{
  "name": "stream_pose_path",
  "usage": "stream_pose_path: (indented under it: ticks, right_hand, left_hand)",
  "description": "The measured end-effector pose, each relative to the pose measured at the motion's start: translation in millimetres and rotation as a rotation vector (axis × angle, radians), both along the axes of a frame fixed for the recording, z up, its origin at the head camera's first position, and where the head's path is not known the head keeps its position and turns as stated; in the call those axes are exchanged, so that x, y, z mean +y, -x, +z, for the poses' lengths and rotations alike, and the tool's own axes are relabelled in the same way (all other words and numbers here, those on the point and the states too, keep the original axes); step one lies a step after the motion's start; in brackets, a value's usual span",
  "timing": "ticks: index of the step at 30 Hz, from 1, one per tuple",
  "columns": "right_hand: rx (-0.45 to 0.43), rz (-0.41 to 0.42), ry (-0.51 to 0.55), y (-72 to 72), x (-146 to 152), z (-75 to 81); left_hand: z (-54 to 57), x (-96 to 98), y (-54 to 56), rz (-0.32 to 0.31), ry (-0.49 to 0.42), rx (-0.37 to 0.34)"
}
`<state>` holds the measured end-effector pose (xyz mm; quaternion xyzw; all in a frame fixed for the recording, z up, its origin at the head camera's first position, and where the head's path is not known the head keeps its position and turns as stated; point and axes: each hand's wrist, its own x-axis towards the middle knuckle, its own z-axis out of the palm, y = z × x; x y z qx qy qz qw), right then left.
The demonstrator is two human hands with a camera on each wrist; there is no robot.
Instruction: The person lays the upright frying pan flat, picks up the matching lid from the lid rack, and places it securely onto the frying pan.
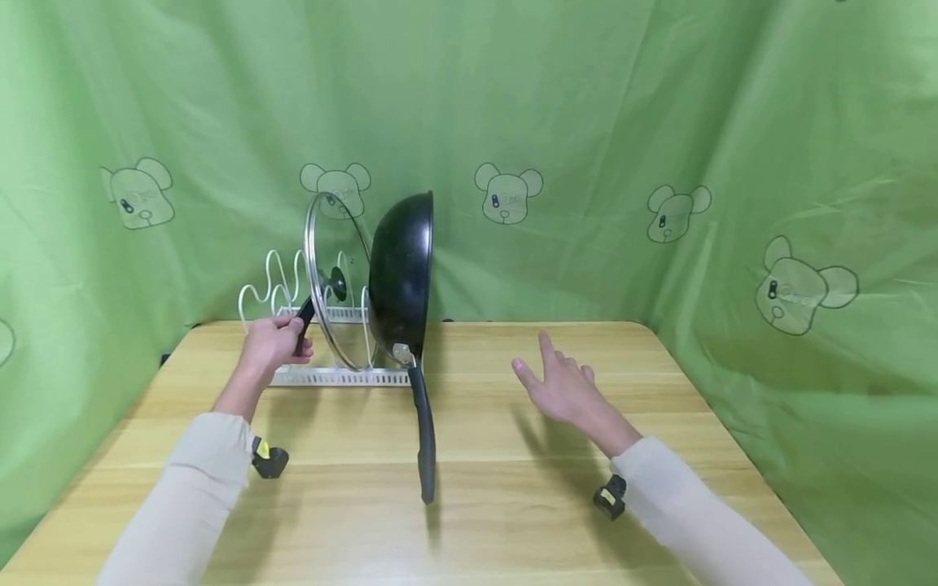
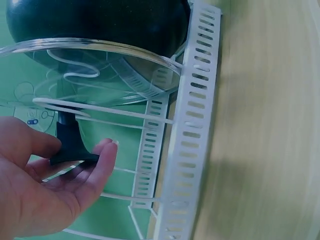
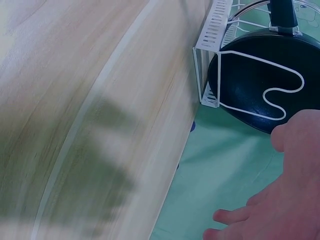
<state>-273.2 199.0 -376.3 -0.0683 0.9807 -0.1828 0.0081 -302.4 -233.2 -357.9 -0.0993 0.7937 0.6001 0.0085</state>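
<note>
My left hand pinches the knob of the lid, left of centre in the frame; my right hand, relaxed, holds nothing. If the lid tilts, it may knock the wok.

A light-brown wood-grain table stands in the middle, and its 2 far corners are rounded. Bright green, slightly shiny cloth hangs behind the table and also along its left and right sides, as 3 walls would stand. The cloth has soft folds to the right of the table. It carries 5 whole bear heads in dark outline, in a row around the table's far part. The light is rather even: a pale reflection lies on the table's near part, and soft shadows fall on its surface.
</note>
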Motion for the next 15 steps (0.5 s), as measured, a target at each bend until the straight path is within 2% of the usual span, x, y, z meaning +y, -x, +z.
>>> stream_pose_path:
  ticks: [4,15]
  right_hand:
    - [-0.015,-0.004,-0.004,-1.1,1.0,-2.5]
    - [-0.013,0.001,0.004,0.6,1.2,-5.1]
  left_hand:
    - [5.2,1.4,-0.2,0.008,0.008,-0.007]
    - [23.8,-5.6,2.2,0.012,0.065,0.067]
